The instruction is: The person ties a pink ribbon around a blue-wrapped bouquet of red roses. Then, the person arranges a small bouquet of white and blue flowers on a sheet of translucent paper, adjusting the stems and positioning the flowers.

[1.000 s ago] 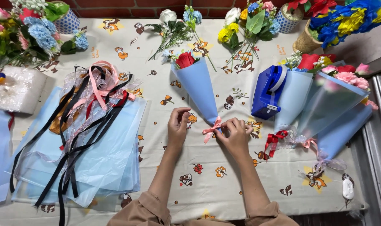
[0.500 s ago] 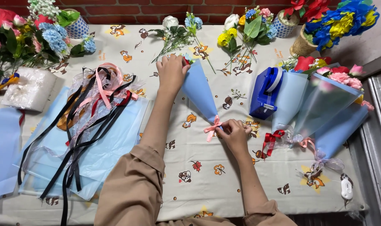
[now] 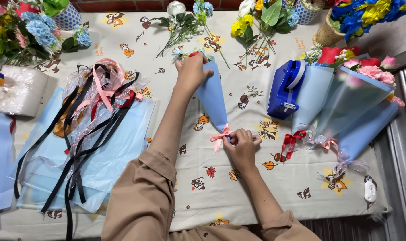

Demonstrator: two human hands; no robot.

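Right hand [image 3: 242, 143] pinched shut on the pink ribbon bow [image 3: 220, 136], right at the narrow tip of the blue paper cone [image 3: 212, 96]. Left hand [image 3: 191, 71] stretched far up, fingers curled closed over the cone's wide mouth, hiding most of the red bloom inside. Cone lying flat on the worktop [image 3: 238, 196], mid-cloth, tip pointing back toward the body, mouth toward the far edge. Tan sleeves running down to the bottom of frame. Just right of the cone, a blue tape dispenser [image 3: 284, 89], standing clear of it. Further right, a cluster of finished blue-wrapped bouquets [image 3: 345, 102], tied with a red ribbon and pale bows, pink and red flowers at the top. Off to the left, well apart, a stack of pale blue wrapping sheets [image 3: 109, 151] under a tangle of black, pink and red ribbons [image 3: 91, 98]. Along the far edge, loose flower stems [image 3: 180, 24] in white, blue and yellow. Near the right corner, a small white object, too small to identify.
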